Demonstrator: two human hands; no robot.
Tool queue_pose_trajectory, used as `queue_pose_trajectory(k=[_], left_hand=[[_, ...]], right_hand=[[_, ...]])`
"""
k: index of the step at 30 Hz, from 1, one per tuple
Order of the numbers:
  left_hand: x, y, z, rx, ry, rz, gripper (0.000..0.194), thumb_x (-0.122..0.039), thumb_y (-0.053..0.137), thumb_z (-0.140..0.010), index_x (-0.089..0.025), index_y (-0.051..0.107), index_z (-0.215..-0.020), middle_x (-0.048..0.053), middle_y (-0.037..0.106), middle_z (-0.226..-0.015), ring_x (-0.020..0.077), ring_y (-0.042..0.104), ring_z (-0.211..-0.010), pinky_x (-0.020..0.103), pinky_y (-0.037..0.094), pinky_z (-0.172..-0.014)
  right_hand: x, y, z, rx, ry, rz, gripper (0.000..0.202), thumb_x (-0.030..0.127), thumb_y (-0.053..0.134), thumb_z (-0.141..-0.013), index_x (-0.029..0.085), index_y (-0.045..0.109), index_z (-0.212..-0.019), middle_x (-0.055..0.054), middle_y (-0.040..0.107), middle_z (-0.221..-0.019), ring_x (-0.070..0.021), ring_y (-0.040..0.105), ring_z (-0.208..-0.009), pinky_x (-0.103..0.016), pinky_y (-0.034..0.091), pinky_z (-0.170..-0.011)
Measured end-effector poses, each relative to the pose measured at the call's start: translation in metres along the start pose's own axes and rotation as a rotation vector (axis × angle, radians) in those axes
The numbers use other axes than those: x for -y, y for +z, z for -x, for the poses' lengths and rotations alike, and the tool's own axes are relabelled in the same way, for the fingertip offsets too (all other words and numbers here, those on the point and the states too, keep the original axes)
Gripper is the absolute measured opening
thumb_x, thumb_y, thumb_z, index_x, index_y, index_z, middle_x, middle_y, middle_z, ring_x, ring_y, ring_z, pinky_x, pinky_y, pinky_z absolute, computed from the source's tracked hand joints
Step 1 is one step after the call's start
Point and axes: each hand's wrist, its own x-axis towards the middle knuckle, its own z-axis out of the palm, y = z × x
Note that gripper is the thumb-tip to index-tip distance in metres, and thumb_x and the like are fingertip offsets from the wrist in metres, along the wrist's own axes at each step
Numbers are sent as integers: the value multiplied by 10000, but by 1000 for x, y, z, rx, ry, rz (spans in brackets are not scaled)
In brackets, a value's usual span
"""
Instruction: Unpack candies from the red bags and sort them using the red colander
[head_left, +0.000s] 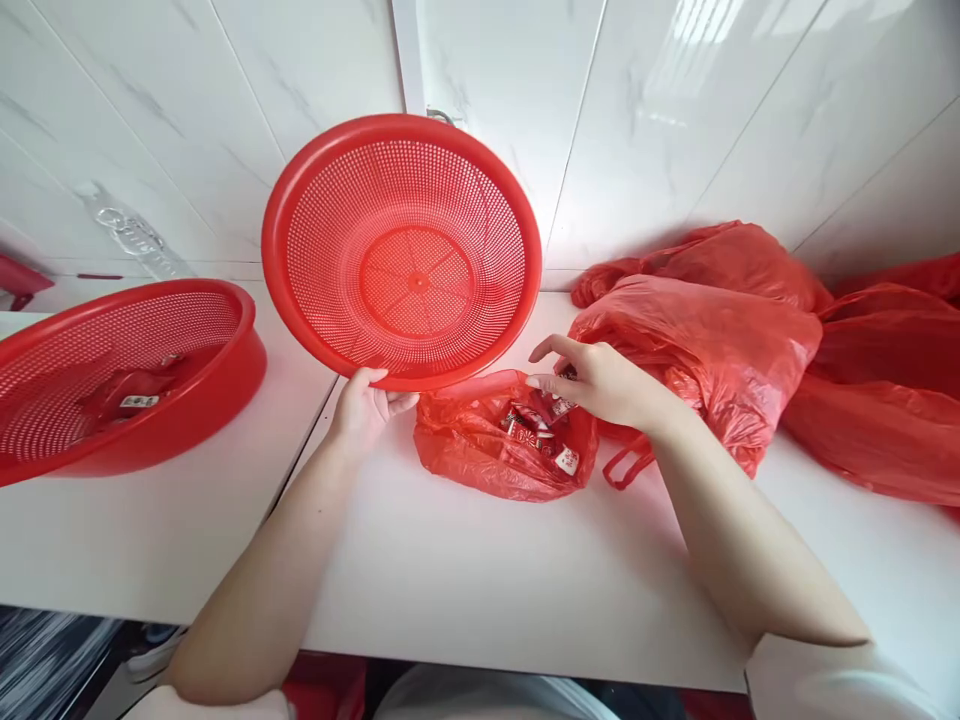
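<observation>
My left hand [366, 408] grips the near rim of a red plastic colander [416, 280], thumb over the edge. The colander is tipped up with its hollow side facing me, and nothing shows inside. Just below it, a red plastic bag [480, 450] lies open on the table, with several small red-and-white wrapped packets [529, 430] in it. Over the bag's right side is my right hand [600, 380], index finger and thumb apart. A dark packet shows behind the thumb; whether the hand touches it is hidden.
At the left stands another red colander [202, 370] with some red packets inside. Filled red plastic bags [712, 340] lie to the right, with more [885, 400] beyond. A clear plastic bottle [135, 230] is by the tiled wall. A seam crosses the white table [480, 590].
</observation>
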Motion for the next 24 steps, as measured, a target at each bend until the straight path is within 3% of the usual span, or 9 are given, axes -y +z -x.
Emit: queue_pose_trajectory(k=[6,8,10,13,16,19,21,22,24], left_hand=[[-5,-3,0,-44,-4,14,231,-222,542,-748,-140,624,-948,95,697,-1001,184,682,-797,274,580,-672],[-5,-5,0,-51,-5,-10,250,-232,535,-751,-132,624,-962,106,696,-1013,203,690,-812,281,581,-675],[-6,-6,2,-55,-4,-32,260,-236,531,-744,-130,619,-965,111,695,-1016,225,694,-829,290,580,-665],[-8,-3,8,-31,-16,-59,273,-222,533,-729,-143,604,-980,99,695,-1021,238,690,-849,303,576,-637],[-13,3,15,83,-83,-146,330,-242,510,-756,-123,595,-1052,116,701,-991,261,689,-835,339,567,-629],[-26,5,22,211,-92,-317,473,-401,385,-877,-110,537,-1216,137,701,-943,280,694,-793,394,548,-675],[-40,-3,25,90,45,-524,600,-533,292,-918,-165,386,-1383,114,700,-924,256,695,-742,407,533,-702],[-47,-10,27,-57,148,-647,651,-577,279,-917,-199,271,-1447,101,699,-918,241,692,-721,409,527,-715],[-60,-29,28,-464,322,-879,761,-595,324,-907,-204,42,-1497,106,691,-926,240,686,-719,434,513,-757]], right_hand=[[0,4,-2,21,-40,131,203,393,498,-901,224,608,-889,-24,696,-737,-161,635,-620,-262,469,-590],[-1,6,-2,-3,-60,104,224,367,503,-899,238,600,-1056,-30,708,-838,-155,644,-631,-266,492,-616],[-2,11,-3,-81,-85,63,419,344,515,-894,262,461,-1301,-39,707,-932,-156,656,-646,-286,518,-669],[-5,20,-6,-201,-142,77,603,312,568,-854,273,335,-1409,-44,698,-950,-187,671,-702,-331,534,-726],[-11,27,-12,-321,-198,126,529,265,619,-794,253,458,-1298,-43,682,-960,-207,664,-759,-353,532,-747],[-16,24,-16,-522,-229,159,314,292,654,-761,215,567,-1052,-51,671,-932,-209,648,-785,-340,519,-742],[-18,18,-15,-640,-222,173,276,324,668,-751,213,564,-981,-47,672,-918,-205,644,-779,-323,509,-721],[-19,14,-14,-676,-207,180,284,331,671,-749,216,559,-983,-42,675,-918,-200,644,-767,-317,504,-713],[-19,6,-11,-716,-165,187,303,333,677,-743,226,551,-996,-28,681,-915,-185,641,-731,-306,495,-707]])
